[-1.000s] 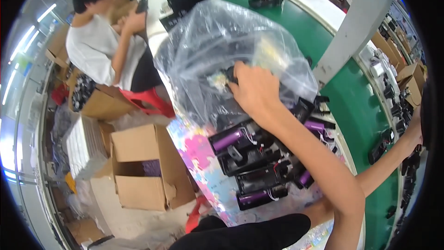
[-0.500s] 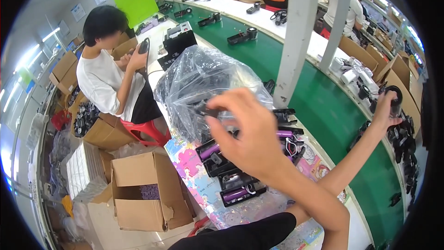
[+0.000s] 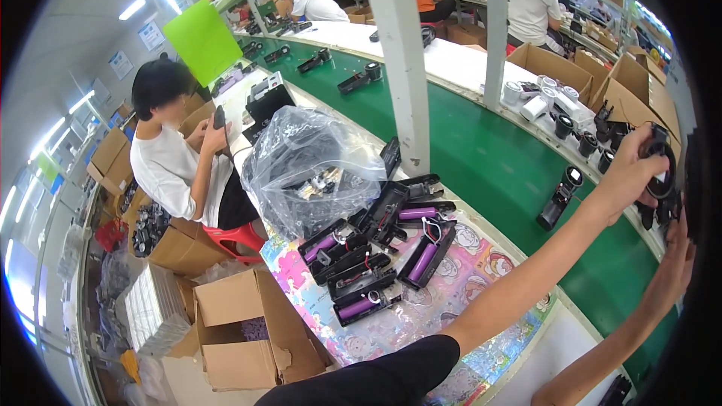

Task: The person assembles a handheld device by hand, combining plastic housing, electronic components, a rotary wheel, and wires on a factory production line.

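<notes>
Gripping a black round part [image 3: 665,189] in the left hand [image 3: 630,173], with the right hand [image 3: 681,256] close below; cannot tell whether holding or touching anything there. Near, to the left of both hands, with a black housing [image 3: 555,207] on a green belt [image 3: 481,162]. Farther left, with black housings [image 3: 350,267] and purple cylinders [image 3: 424,262] on a patterned mat [image 3: 376,349]. Beyond these, well apart from both hands, with a clear plastic bag [image 3: 282,162], then a seated person in white [image 3: 171,169].

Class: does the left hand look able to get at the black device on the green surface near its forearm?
Probably yes: the black device lies uncovered nearby, though the left hand holds a black part.
</notes>
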A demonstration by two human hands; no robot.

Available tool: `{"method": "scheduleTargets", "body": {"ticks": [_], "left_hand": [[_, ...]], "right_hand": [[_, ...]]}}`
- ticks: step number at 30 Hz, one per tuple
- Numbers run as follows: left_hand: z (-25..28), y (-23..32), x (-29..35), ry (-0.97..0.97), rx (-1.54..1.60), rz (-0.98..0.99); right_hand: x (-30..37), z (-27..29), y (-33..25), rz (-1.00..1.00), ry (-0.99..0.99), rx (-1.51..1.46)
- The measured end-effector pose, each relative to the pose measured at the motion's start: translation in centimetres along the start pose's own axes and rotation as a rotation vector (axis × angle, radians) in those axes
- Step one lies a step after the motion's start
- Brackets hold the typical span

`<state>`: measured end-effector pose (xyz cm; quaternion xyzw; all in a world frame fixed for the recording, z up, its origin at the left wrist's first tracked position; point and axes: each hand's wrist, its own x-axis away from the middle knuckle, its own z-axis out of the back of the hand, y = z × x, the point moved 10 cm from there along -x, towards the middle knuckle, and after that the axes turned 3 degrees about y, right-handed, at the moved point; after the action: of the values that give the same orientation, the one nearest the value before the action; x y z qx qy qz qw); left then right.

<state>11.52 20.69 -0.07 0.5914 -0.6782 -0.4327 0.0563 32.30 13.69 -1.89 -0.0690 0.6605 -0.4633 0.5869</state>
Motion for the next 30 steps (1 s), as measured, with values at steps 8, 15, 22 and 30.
{"method": "scheduleTargets", "body": {"ticks": [8,15,22,30], "left_hand": [[-5.1,1.1,2.2,-0.174,-0.015,-0.224],[-5.5,1.7,2.7,-0.263,-0.355,-0.301],[-4.5,1.3,2.4,-0.344,-0.362,-0.09],[-7.0,2.1,4.1,-0.382,-0.579,-0.106]], "right_hand": [[0.1,0.7,-1.1,-0.031,-0.049,-0.115],[1.1,-3.5,-11.3,0.2,-0.109,0.175],[1.0,-1.5,-13.2,0.375,0.254,-0.005],[1.3,-3.1,-15.5,0.304,0.065,0.13]]}}
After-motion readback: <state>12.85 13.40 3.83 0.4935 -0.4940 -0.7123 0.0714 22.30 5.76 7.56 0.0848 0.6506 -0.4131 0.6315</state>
